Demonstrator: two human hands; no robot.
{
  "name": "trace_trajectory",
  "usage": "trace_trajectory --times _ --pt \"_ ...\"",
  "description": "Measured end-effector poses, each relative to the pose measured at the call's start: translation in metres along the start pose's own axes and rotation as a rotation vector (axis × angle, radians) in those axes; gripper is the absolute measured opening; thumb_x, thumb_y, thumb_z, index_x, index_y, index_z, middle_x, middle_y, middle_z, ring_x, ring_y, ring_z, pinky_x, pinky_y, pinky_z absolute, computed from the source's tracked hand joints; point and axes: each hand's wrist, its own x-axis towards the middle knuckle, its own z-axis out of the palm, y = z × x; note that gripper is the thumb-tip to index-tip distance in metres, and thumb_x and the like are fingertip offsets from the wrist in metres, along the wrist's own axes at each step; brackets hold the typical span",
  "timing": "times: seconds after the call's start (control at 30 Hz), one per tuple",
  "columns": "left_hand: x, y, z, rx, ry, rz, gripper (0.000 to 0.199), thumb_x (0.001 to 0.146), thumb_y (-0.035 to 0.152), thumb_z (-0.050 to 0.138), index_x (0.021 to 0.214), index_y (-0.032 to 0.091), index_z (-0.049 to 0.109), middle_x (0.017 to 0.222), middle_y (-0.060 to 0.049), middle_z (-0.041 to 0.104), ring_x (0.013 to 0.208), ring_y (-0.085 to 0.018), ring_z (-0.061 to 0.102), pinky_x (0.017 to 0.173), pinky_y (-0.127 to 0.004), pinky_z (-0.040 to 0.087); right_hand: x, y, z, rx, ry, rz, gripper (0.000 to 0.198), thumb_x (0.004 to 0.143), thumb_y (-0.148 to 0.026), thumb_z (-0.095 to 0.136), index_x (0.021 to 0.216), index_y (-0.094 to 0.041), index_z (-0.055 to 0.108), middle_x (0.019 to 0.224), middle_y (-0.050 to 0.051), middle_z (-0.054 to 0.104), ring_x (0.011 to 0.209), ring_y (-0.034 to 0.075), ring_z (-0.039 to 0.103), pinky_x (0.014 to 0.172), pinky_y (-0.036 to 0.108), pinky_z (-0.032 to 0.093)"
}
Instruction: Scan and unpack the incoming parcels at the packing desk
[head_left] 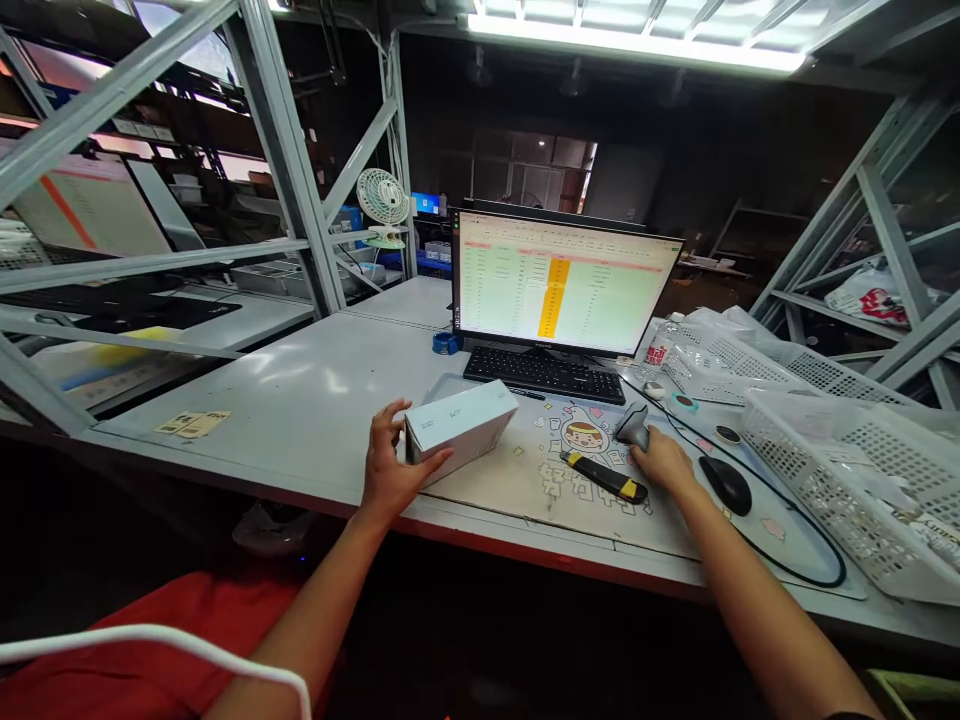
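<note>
My left hand [394, 465] grips the near left end of a white box [465, 418], thumb on the front side and fingers at the end. The box is slightly tilted over the desk mat [517, 500]. In my right hand [664, 460] is a grey barcode scanner [632, 425], its head facing left toward the box; its handle is mostly hidden by my fingers. Between the two hands a black and yellow utility knife [604, 477] lies on the mat. A black mouse [725, 485] rests just right of my right hand.
A monitor [562, 285] showing a spreadsheet stands behind a black keyboard [544, 375]. White perforated baskets [847, 480] line the right side, near a plastic bottle [662, 340]. A black cable [810, 580] loops over the mat. Paper labels [193, 424] lie at the desk's left.
</note>
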Motion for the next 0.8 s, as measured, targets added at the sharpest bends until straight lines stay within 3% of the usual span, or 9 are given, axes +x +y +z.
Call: trace_trajectory --times 0.1,0.17,0.23,0.33,0.43,0.6,0.7,0.8 --pt "-0.016 -0.014 0.001 -0.061 -0.1 -0.238 0.117 0.068 0.052 0.094 0.162 0.028 0.028 0.15 -0.017 0.057 0.118 -0.031 0.068 0.1 -0.043 0.057 0.008 -0.015 -0.01 0.046 0.125 -0.013 0.057 0.101 -0.041 0.057 0.147 -0.007 0.055 0.139 0.027 0.065 0.125 0.035 0.067 0.098 0.04 0.053" --pt "-0.024 -0.019 0.003 0.029 -0.18 -0.406 0.112 0.067 0.051 0.092 0.159 0.024 0.033 0.141 -0.017 0.063 0.124 -0.034 0.067 0.103 -0.047 0.057 0.017 -0.036 -0.018 0.094 0.179 -0.077 0.054 0.106 -0.039 0.047 0.151 -0.009 0.053 0.145 0.025 0.063 0.133 0.034 0.063 0.104 0.04 0.051" --pt "-0.027 -0.017 0.005 0.14 -0.228 -0.495 0.101 0.068 0.052 0.088 0.152 0.022 0.04 0.137 -0.017 0.066 0.126 -0.037 0.066 0.103 -0.049 0.056 0.029 -0.061 -0.02 0.117 0.111 -0.158 0.051 0.109 -0.035 0.041 0.153 -0.012 0.053 0.14 0.02 0.067 0.133 0.032 0.062 0.108 0.04 0.049" --pt "-0.025 -0.011 0.007 0.227 -0.259 -0.529 0.095 0.07 0.057 0.084 0.148 0.021 0.041 0.138 -0.017 0.067 0.125 -0.039 0.067 0.101 -0.049 0.057 0.052 -0.1 -0.008 0.112 -0.082 -0.227 0.043 0.105 -0.028 0.053 0.146 -0.017 0.062 0.132 0.016 0.073 0.127 0.029 0.067 0.107 0.035 0.049" --pt "-0.023 -0.006 0.006 0.283 -0.285 -0.561 0.095 0.072 0.061 0.082 0.147 0.022 0.04 0.138 -0.017 0.068 0.123 -0.04 0.068 0.098 -0.049 0.058 0.072 -0.127 0.009 0.101 -0.173 -0.211 0.049 0.098 -0.021 0.065 0.147 -0.015 0.062 0.136 0.02 0.071 0.127 0.032 0.068 0.106 0.037 0.051" --pt "-0.022 -0.006 0.002 0.33 -0.28 -0.611 0.095 0.071 0.066 0.078 0.147 0.023 0.04 0.135 -0.017 0.069 0.12 -0.042 0.069 0.098 -0.052 0.058 0.086 -0.141 0.018 0.119 -0.179 -0.143 0.059 0.093 -0.019 0.07 0.151 -0.013 0.058 0.137 0.025 0.068 0.131 0.037 0.066 0.108 0.045 0.051" --pt "-0.022 -0.007 0.0 0.32 -0.274 -0.608 0.093 0.07 0.067 0.078 0.144 0.022 0.043 0.135 -0.017 0.07 0.12 -0.043 0.069 0.097 -0.054 0.058 0.085 -0.143 0.01 0.159 -0.183 -0.147 0.053 0.092 -0.018 0.071 0.144 -0.013 0.064 0.132 0.023 0.071 0.127 0.035 0.068 0.108 0.043 0.051" --pt "-0.024 -0.009 -0.002 0.276 -0.261 -0.597 0.092 0.069 0.064 0.079 0.143 0.021 0.046 0.133 -0.017 0.071 0.119 -0.043 0.07 0.101 -0.057 0.058 0.075 -0.155 -0.006 0.238 -0.158 -0.209 0.054 0.1 -0.026 0.067 0.151 -0.011 0.059 0.132 0.023 0.071 0.126 0.033 0.068 0.109 0.041 0.051"
